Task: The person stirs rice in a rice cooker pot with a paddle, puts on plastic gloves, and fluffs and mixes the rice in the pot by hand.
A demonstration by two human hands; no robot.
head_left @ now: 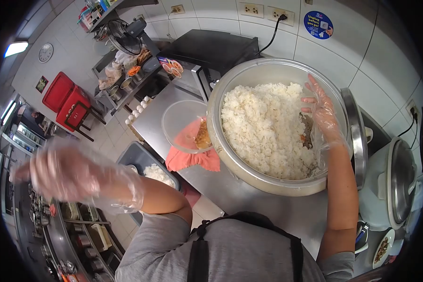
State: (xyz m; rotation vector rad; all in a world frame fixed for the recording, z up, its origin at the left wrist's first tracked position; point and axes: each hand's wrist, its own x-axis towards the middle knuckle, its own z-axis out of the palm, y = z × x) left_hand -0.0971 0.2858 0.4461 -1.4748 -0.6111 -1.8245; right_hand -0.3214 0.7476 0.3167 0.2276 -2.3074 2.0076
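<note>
A large metal pot (230,176) stands on the steel counter, heaped with cooked white rice (265,129). My right hand (323,110), in a clear plastic glove, reaches inside the pot at its right side. Its fingers are spread beside the rice, holding nothing visible. Some brownish bits (306,134) show near that palm. My left hand (63,171), also gloved in clear plastic, is raised far to the left, away from the pot. Motion blur smears its fingers, so I cannot tell whether it holds anything.
A clear plastic bowl (176,115) with brownish-yellow contents sits over a pink cloth (195,160). Below the counter is a grey tub (136,152) with rice. A metal lid (357,136) leans by the pot; a lidded cooker (376,174) stands at right. Eggs (136,113) line the counter's far end.
</note>
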